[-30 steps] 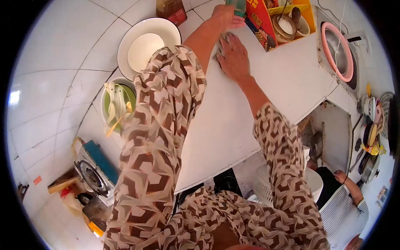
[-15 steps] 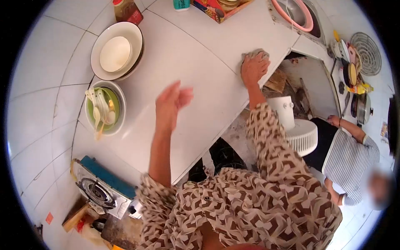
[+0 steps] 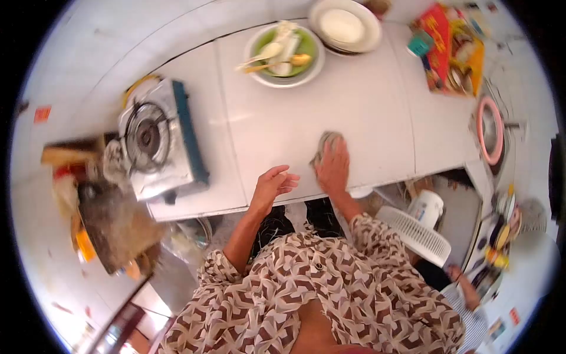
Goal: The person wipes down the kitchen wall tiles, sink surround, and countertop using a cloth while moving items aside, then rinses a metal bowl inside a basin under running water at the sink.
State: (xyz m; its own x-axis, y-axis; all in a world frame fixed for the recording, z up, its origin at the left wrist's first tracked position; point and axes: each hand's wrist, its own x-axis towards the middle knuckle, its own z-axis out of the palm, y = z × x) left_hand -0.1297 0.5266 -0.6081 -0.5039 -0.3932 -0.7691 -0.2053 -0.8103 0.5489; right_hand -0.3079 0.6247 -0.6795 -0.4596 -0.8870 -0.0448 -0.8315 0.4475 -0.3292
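Note:
A grey-brown cloth (image 3: 323, 145) lies bunched on the white countertop (image 3: 365, 106), pressed down under my right hand (image 3: 333, 170). The fingers of that hand rest over the cloth and hide part of it. My left hand (image 3: 275, 188) hovers near the counter's front edge, left of the cloth, with its fingers apart and nothing in them. Farther back stands a white basin (image 3: 318, 66) with a green bowl (image 3: 304, 44) inside, which holds several spoons (image 3: 272, 50).
A gas stove (image 3: 147, 141) sits on the counter's left. At the back are stacked white bowls (image 3: 342, 26); a red and yellow box (image 3: 439, 53) is at back right, near a pink-rimmed basin (image 3: 490, 130). A white fan (image 3: 415, 233) and another person's arm (image 3: 469, 292) are lower right.
My view has turned, so the stove and basin now sit higher in it. My right hand has moved with the cloth along the counter, away from the sink side, closer to my left hand.

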